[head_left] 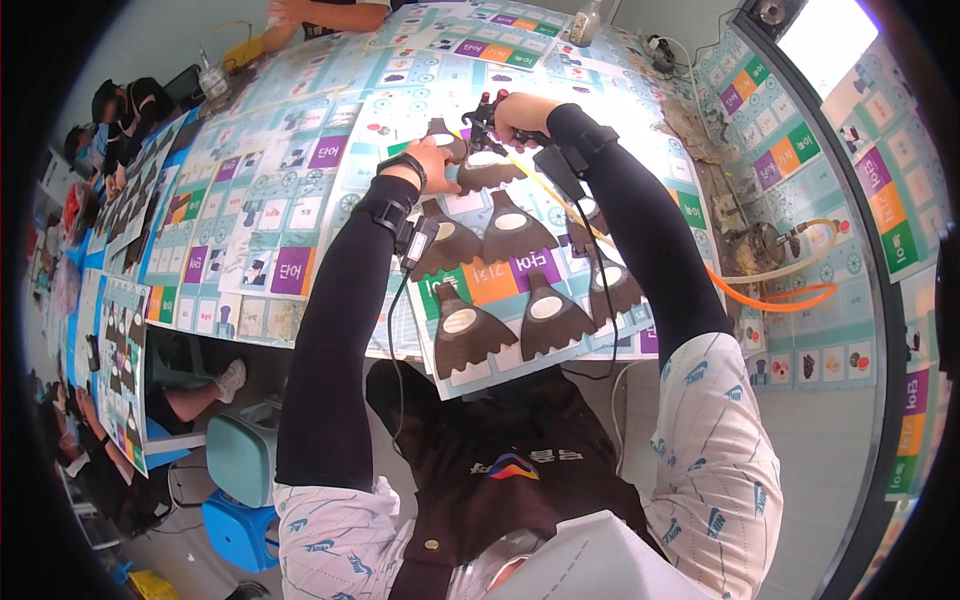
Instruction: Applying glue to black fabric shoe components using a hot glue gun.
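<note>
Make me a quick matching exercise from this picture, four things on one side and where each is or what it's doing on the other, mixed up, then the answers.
1. left hand
2. right hand
3. orange hose
4. blue stool

A. at the picture's lower left
B. gripping a dark tool
C. at the picture's right side
D. touching a dark brown piece

Pairs: 1-D, 2-B, 3-C, 4-A
</note>
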`<action>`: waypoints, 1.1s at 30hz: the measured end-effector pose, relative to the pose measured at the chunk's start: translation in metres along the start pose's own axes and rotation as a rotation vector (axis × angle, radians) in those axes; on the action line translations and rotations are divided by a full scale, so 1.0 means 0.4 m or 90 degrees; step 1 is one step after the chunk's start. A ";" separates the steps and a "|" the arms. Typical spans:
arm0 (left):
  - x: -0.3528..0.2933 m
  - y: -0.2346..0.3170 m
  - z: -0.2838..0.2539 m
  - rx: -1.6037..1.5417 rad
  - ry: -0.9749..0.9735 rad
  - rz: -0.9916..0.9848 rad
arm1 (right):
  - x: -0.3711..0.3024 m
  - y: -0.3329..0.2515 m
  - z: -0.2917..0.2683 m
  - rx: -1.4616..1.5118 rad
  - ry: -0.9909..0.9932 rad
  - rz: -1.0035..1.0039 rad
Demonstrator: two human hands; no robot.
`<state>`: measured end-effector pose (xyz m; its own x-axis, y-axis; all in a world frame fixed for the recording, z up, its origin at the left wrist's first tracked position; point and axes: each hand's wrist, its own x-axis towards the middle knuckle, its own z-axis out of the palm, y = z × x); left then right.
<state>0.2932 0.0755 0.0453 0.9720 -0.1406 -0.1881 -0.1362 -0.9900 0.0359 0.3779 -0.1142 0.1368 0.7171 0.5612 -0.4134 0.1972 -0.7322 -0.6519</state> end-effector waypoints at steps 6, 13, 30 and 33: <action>-0.002 0.017 -0.017 0.019 -0.020 -0.010 | 0.022 0.019 -0.014 -0.027 0.044 0.002; 0.005 0.004 -0.033 -0.027 -0.009 0.044 | 0.002 0.052 -0.049 -0.150 0.012 0.045; 0.012 -0.181 0.025 -0.182 -0.009 -0.175 | -0.135 -0.065 -0.069 -0.003 0.034 -0.006; -0.049 -0.218 0.062 -0.185 0.001 -0.128 | -0.111 -0.072 -0.066 0.020 -0.006 -0.007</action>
<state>0.2815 0.1645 0.0217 0.9741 0.0571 -0.2189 0.1180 -0.9538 0.2764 0.3581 -0.1283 0.1906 0.7088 0.5731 -0.4113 0.1840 -0.7131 -0.6765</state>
